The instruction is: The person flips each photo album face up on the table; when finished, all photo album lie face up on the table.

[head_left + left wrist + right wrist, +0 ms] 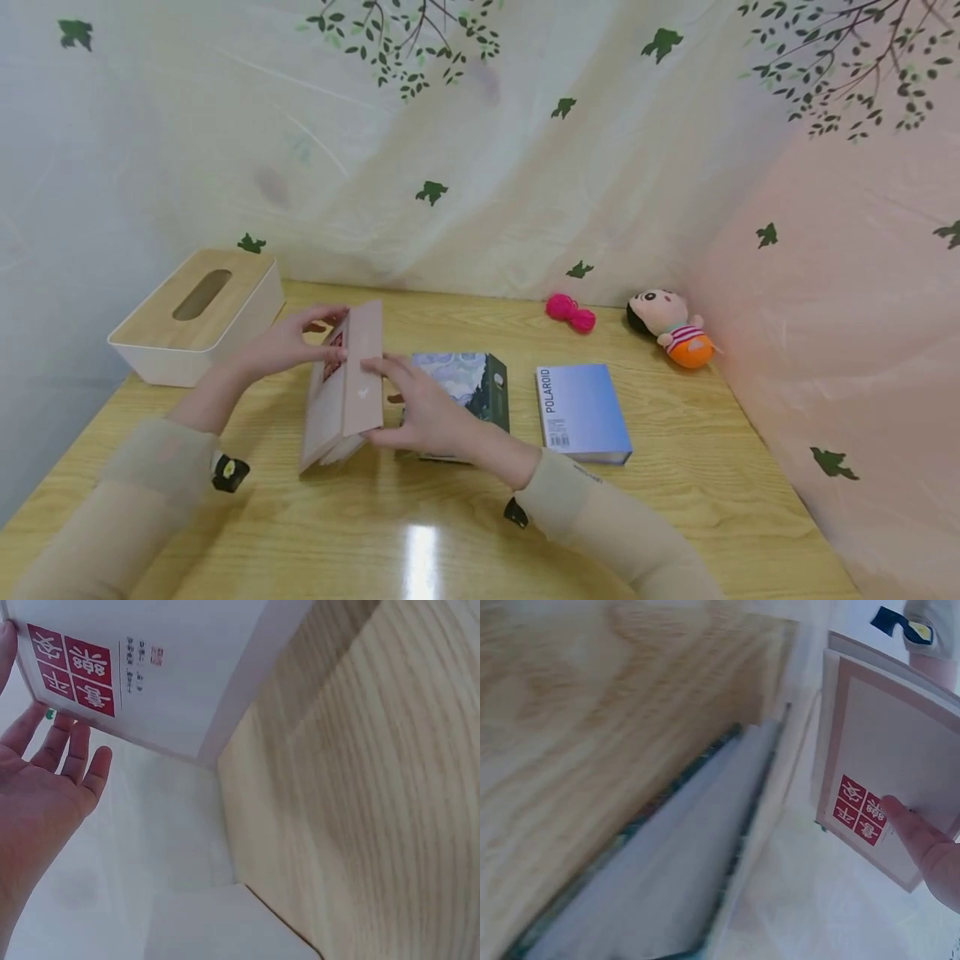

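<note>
A pale pink book stands tilted up on the table at centre left, with red squares of white characters on one cover. My left hand grips its far upper part, the thumb on the cover side near the squares. In the left wrist view its fingers reach the book's edge. My right hand holds the other side, fingertips on the pink panel and thumb low by the pages. The right wrist view has a finger lying against the red squares. Behind the right hand lies a dark book with a painted cover.
A blue-white POLAROID book lies to the right on the wooden table. At the back left stands a white tissue box with a wooden lid. A pink yarn bundle and a doll are at the back right, by the curtain.
</note>
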### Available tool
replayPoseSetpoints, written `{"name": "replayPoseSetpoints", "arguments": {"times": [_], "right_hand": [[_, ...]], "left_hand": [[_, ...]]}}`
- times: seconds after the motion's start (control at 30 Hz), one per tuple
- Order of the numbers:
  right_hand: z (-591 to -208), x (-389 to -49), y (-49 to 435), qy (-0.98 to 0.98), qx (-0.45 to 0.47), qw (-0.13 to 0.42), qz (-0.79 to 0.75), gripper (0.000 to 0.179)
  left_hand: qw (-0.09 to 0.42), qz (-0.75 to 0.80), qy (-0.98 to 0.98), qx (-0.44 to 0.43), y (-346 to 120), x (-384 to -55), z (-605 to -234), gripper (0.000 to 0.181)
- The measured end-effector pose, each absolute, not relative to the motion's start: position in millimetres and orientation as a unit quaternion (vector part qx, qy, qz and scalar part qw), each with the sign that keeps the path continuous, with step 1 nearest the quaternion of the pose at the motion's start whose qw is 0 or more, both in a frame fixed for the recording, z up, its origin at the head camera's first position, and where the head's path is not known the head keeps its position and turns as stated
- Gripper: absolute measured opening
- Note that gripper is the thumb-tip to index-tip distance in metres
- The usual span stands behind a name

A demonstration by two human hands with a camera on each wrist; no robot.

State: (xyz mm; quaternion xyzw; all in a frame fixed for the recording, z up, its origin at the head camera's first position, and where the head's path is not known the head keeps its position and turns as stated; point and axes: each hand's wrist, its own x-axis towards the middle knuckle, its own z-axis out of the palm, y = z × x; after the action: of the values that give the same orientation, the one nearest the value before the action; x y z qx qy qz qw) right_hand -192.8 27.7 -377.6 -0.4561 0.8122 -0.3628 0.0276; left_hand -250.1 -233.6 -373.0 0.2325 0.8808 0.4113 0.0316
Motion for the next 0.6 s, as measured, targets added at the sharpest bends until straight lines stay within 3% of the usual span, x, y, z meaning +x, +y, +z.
{"name": "replayPoseSetpoints", "arguments": {"times": [0.3, 0.6], "right_hand": [[-360.3, -195.5, 28.8, 0.79, -0.44, 0.059, -0.423, 0.078], [-360.1, -193.2, 20.8, 0.775, -0.429, 0.066, -0.459, 0.097]], "left_hand": [[0.006, 0.419, 0.876, 0.24, -232.4, -247.1, -360.3, 0.063], [0.052, 0.472, 0.85, 0.227, -237.4, -244.1, -356.5, 0.07]]}}
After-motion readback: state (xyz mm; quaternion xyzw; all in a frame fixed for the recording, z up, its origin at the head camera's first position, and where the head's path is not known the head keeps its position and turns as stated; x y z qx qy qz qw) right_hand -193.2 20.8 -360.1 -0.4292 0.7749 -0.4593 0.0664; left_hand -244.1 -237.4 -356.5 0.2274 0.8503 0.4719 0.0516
